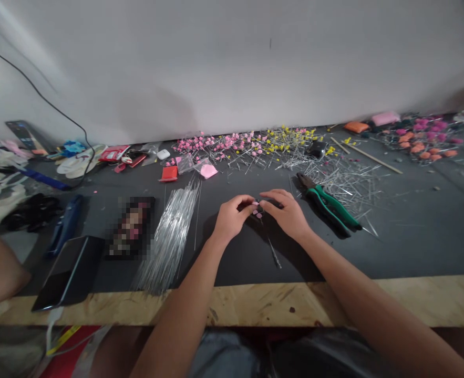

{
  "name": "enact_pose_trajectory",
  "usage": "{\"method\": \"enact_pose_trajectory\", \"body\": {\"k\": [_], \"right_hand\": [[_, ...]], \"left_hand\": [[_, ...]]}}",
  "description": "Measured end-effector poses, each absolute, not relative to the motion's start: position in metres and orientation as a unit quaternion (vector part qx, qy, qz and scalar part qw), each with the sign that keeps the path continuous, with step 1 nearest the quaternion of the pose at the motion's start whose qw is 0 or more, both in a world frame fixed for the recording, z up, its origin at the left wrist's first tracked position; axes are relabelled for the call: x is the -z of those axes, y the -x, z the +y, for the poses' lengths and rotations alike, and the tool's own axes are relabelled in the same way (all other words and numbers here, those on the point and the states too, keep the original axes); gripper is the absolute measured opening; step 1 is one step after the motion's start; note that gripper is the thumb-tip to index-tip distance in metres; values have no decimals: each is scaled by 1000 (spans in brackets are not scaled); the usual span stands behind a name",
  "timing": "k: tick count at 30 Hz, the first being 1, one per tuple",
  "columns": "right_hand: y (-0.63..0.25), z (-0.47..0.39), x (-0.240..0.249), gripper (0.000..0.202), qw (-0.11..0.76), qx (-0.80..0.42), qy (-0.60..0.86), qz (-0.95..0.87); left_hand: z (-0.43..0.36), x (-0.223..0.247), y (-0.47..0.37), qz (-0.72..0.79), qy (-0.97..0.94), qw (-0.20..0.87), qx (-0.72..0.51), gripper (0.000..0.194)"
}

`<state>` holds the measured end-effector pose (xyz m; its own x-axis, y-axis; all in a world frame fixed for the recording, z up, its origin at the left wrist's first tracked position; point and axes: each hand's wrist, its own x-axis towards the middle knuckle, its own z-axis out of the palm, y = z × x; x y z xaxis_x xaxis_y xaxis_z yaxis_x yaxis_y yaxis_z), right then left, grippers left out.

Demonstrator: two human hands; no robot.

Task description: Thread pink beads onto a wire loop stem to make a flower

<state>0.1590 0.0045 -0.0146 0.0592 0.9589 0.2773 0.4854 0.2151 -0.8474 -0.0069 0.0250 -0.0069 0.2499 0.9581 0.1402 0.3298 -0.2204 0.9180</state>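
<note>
1. Nearest me runs the wooden front edge of the table (275,307); at left a dark phone (66,270) lies across it.
2. Beyond the edge, I note a bundle of silver wires (174,228) left of the forearms.
3. Centrally, the pink-tipped piece (258,214) is between the two hands, its thin stem slanting toward me.
4. The left hand (233,215) pinches this piece between thumb and finger. The right hand (289,212) has its fingers loosely curved, thumb against the piece; I cannot tell whether it grips.
5. Right of the hands lie green-handled pliers (332,207), beside scattered wires (350,184).
6. Farther back I observe a red packet (169,174), then pink heads (219,145) and yellow heads (295,136) on wires, before the pale wall (232,63).
</note>
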Motion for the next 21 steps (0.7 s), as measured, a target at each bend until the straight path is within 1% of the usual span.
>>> {"method": "enact_pose_trajectory", "body": {"k": [6, 15, 21], "right_hand": [[-158, 4, 13, 22, 442, -302, 522, -664], [-157, 3, 12, 16, 457, -313, 534, -639], [-156, 3, 10, 13, 450, -327, 539, -633]], "left_hand": [[26, 4, 7, 473, -665, 432, -385, 17], [25, 8, 8, 434, -658, 489, -374, 24], [22, 8, 5, 419, -661, 485, -389, 24]]}}
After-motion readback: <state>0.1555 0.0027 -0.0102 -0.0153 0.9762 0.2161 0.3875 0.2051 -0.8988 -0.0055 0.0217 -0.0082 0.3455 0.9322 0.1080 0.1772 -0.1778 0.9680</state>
